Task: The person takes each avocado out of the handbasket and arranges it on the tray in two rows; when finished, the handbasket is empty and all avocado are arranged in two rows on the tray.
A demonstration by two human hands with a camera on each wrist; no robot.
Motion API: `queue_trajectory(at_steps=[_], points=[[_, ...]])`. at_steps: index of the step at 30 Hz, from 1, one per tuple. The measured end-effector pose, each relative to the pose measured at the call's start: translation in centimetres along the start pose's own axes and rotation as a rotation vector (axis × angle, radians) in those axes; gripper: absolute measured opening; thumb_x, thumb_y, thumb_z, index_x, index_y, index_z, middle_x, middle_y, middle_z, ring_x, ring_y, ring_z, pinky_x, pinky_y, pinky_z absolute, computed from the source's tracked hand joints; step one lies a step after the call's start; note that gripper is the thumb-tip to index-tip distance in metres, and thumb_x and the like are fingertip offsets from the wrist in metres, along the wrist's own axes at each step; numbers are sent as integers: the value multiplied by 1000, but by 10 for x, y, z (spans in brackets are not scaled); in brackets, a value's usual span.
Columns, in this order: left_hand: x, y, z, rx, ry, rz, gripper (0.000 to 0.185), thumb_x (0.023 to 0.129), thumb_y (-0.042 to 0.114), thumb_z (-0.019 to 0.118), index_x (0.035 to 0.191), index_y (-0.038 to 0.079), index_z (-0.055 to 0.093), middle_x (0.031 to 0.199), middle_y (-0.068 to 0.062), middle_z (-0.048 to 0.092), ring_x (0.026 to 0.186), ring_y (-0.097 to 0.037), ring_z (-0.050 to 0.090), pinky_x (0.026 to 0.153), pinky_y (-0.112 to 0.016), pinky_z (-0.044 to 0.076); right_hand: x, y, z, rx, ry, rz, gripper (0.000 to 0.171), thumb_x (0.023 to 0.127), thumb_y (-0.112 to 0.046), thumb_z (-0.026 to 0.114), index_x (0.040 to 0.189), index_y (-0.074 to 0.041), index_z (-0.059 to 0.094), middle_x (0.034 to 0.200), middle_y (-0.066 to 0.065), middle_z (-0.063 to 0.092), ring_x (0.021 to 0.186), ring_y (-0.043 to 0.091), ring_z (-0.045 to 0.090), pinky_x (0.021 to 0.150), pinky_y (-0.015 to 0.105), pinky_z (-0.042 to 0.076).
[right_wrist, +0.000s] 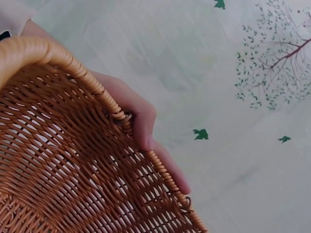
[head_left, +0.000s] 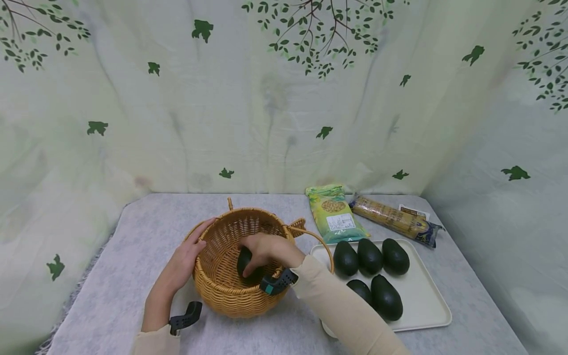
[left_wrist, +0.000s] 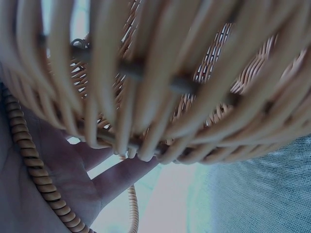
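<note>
A round wicker basket [head_left: 239, 301] stands on the cloth. My left hand [head_left: 188, 259] holds its left side, the thumb at the rim and the fingers along the outside; in the left wrist view the basket's thin handle [left_wrist: 36, 170] crosses the palm. Inside the basket, my right hand [head_left: 266, 251] grips a dark green avocado [head_left: 244, 260] low down. Whether more avocados lie under that hand is hidden. To the right, several avocados [head_left: 387, 298] rest on a white tray [head_left: 428, 305], partly covered by the right sleeve. The right wrist view shows the basket's woven inside [right_wrist: 82, 160] and the left hand [right_wrist: 129, 102] at its rim.
Behind the tray lie a green and yellow packet [head_left: 335, 212] and a long pack of pasta [head_left: 392, 217]. The basket's right handle [head_left: 326, 241] leans out over the tray's left edge. A leaf-printed curtain [head_left: 266, 123] hangs behind the grey tablecloth [head_left: 151, 222].
</note>
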State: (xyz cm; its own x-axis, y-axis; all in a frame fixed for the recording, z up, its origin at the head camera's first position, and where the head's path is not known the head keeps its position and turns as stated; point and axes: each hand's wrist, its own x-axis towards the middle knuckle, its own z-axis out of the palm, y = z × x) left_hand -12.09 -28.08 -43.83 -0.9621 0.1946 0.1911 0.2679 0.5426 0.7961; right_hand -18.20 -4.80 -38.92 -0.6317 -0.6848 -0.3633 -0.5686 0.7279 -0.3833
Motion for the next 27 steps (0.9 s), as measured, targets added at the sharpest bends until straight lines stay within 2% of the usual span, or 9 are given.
queue_trajectory(at_steps=[11, 21, 27], points=[[0, 0, 1, -7, -16, 10, 50, 114, 27, 29, 163, 36, 29, 168, -8, 29, 152, -45, 27, 110, -78, 28, 0, 4, -3, -4, 44, -113, 75, 86, -33, 85, 152, -18, 52, 151, 0, 55, 137, 15, 51, 110, 26, 44], [0, 0, 0, -15, -24, -24, 50, 114, 31, 27, 163, 34, 29, 169, -10, 28, 151, -47, 28, 109, -78, 30, -5, 2, -10, 102, 66, -225, 74, 88, -34, 83, 153, -17, 51, 153, -1, 53, 132, 12, 55, 96, 20, 49], [0, 1, -4, 15, -23, -31, 50, 114, 32, 26, 163, 36, 27, 169, -10, 27, 151, -49, 28, 108, -79, 30, -10, 1, -15, 156, 91, -264, 75, 89, -35, 82, 154, -19, 50, 155, -4, 51, 132, 10, 54, 98, 20, 48]])
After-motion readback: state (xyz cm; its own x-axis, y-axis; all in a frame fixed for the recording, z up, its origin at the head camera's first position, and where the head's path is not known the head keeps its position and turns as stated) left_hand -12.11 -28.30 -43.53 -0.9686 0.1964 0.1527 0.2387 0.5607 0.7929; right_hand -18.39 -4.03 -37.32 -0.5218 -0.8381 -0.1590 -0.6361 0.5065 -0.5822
